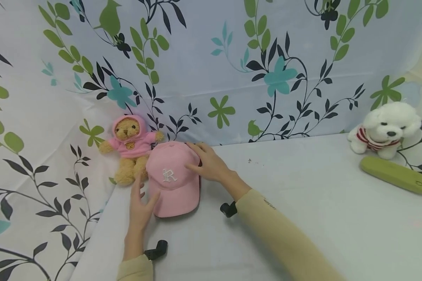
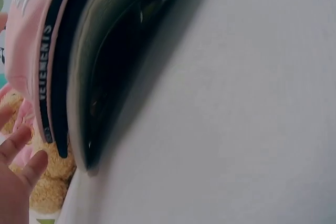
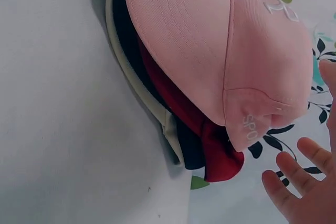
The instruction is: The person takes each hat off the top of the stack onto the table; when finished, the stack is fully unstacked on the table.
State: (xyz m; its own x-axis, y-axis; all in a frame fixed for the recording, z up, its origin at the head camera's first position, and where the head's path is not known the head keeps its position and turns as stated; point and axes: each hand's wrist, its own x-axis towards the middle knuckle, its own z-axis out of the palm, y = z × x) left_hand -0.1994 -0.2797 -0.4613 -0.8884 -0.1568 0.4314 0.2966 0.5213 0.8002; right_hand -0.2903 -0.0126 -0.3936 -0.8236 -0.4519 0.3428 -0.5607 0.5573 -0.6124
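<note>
Pink cap [image 1: 174,177] on a nested stack

At the far left, a teddy bear [image 1: 131,146] sits upright before the patterned cloth [image 1: 197,70], which perhaps props its soft body. Just near of it, the left hand [image 1: 140,207] is wide, its fingers spread beside the stack's left side. The pink cap lies on the white table [image 1: 285,214], brim near, over a dark red cap [image 3: 220,153], a navy cap [image 3: 189,153] and a cream cap [image 3: 118,51]; nesting presumably keeps them together. To their right, the right hand [image 1: 211,164] is likewise wide by the crown; the two appear placed to bracket the stack, though contact cannot be told. At the far right, a white toy dog [image 1: 383,127] sits beyond a green case [image 1: 395,175].
</note>
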